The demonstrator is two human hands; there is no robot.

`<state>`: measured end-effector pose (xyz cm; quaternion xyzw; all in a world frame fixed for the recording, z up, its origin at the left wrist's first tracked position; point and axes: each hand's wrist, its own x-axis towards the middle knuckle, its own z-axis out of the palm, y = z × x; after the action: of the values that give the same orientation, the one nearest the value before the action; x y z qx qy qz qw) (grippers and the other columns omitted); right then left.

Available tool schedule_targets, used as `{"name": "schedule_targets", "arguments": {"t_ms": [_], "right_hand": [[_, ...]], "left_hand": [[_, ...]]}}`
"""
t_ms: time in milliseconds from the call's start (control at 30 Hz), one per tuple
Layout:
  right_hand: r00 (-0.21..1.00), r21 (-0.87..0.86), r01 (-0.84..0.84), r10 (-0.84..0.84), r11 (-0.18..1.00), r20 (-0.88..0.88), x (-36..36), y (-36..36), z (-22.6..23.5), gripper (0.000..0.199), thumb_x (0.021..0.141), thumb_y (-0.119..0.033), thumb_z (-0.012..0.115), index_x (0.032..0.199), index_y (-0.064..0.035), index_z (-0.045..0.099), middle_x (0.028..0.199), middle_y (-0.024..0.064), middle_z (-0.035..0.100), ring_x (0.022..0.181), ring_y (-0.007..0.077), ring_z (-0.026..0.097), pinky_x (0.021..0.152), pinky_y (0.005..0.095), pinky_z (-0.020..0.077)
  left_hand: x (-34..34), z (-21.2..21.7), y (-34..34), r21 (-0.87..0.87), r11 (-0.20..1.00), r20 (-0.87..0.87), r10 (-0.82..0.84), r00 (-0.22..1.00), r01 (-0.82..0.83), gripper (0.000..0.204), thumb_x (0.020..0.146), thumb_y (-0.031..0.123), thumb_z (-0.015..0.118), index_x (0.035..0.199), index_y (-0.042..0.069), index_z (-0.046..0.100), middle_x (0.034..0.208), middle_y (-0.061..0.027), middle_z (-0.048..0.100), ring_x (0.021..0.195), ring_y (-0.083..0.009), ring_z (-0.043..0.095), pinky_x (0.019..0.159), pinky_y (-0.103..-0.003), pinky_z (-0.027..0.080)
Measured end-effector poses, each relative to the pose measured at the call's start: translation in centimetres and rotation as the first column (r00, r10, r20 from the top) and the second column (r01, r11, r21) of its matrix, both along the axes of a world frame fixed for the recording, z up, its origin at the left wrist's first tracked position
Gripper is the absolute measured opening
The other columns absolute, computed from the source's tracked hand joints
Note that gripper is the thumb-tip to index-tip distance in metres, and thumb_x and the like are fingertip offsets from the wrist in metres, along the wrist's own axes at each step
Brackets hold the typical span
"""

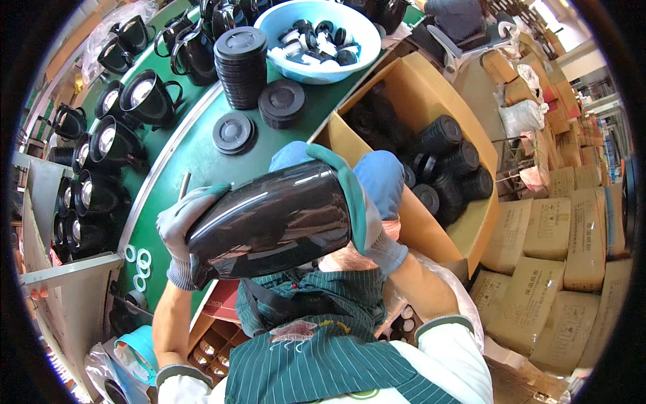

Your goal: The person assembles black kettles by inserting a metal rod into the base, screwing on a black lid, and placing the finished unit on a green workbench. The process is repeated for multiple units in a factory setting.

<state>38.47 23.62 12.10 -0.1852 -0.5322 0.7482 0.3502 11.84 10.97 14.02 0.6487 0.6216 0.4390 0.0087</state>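
A glossy black kettle body lies on its side between both hands, close above my green striped apron. My left hand, in a grey and green glove, grips its lower left end. My right hand, in a blue and green glove, presses flat over its right end. A thin metal rod shows just above my left hand.
A green worktable carries stacks of black round lids, several black kettle bodies, white rings and a blue bowl of small parts. A cardboard box of black parts stands to the right, stacked cartons beyond.
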Motion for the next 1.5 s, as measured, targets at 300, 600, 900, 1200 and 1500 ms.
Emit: {"name": "schedule_targets", "arguments": {"t_ms": [300,600,900,1200,1500], "right_hand": [[0.995,0.716,-0.01,-0.067,0.698,0.079,0.9,-1.0,0.5,0.088,0.101,-0.056,0.048,0.166,-0.0073,0.016,0.168,0.0346,0.01,0.154,0.0549,0.014,0.123,0.0588,0.0141],[0.982,-0.001,0.188,-0.188,0.982,0.005,0.3,-2.9,-2.3,0.07,0.108,-0.043,0.039,0.164,-0.0066,0.021,0.166,0.0214,0.024,0.151,0.0373,0.028,0.123,0.0471,0.0243],[0.968,-0.695,-0.002,-0.174,0.719,-0.183,7.0,-0.7,-8.3,0.054,0.111,-0.04,0.044,0.151,-0.0038,0.045,0.148,0.0142,0.055,0.133,0.0291,0.055,0.11,0.0443,0.0496],[0.953,-0.306,-0.004,-0.089,0.952,-0.288,9.7,1.4,-12.5,0.055,0.1,-0.025,0.067,0.147,-0.0039,0.048,0.141,0.0124,0.059,0.124,0.0228,0.06,0.106,0.0377,0.0532],[0.987,-0.48,-0.063,-0.017,0.875,-0.16,9.2,4.2,-0.4,0.07,0.086,-0.041,0.076,0.14,0.0017,0.06,0.139,0.0174,0.062,0.124,0.0295,0.063,0.111,0.0449,0.0483]], "left_hand": [[-2.3,-7.5,-2.1,-0.27,0.954,0.707,0.103,0.7,0.132,0.041,0.089,0.023,0.072,0.117,-0.006,0.072,0.107,-0.0094,0.075,0.095,-0.0179,0.071,0.091,-0.033,0.057],[-1.5,0.6,0.1,-0.133,0.989,0.062,-0.051,0.997,0.059,0.037,0.074,0.023,0.078,0.101,-0.002,0.077,0.097,-0.0174,0.077,0.091,-0.03,0.077,0.093,-0.038,0.057],[5.4,7.4,3.6,-0.332,0.87,0.309,-0.265,0.913,0.365,0.074,0.07,0.014,0.08,0.139,0.0,0.059,0.123,-0.0194,0.071,0.113,-0.027,0.07,0.101,-0.036,0.051],[8.2,6.8,2.9,-0.059,0.656,0.401,-0.675,0.62,0.752,0.104,0.079,0.043,0.083,0.155,-0.01,0.036,0.157,-0.0257,0.045,0.147,-0.0346,0.044,0.122,-0.044,0.029],[3.2,1.5,-0.4,-0.308,0.552,0.52,-0.584,0.623,0.775,0.072,0.074,0.024,0.087,0.136,-0.002,0.062,0.133,-0.0197,0.067,0.119,-0.0329,0.067,0.105,-0.043,0.049]]}}
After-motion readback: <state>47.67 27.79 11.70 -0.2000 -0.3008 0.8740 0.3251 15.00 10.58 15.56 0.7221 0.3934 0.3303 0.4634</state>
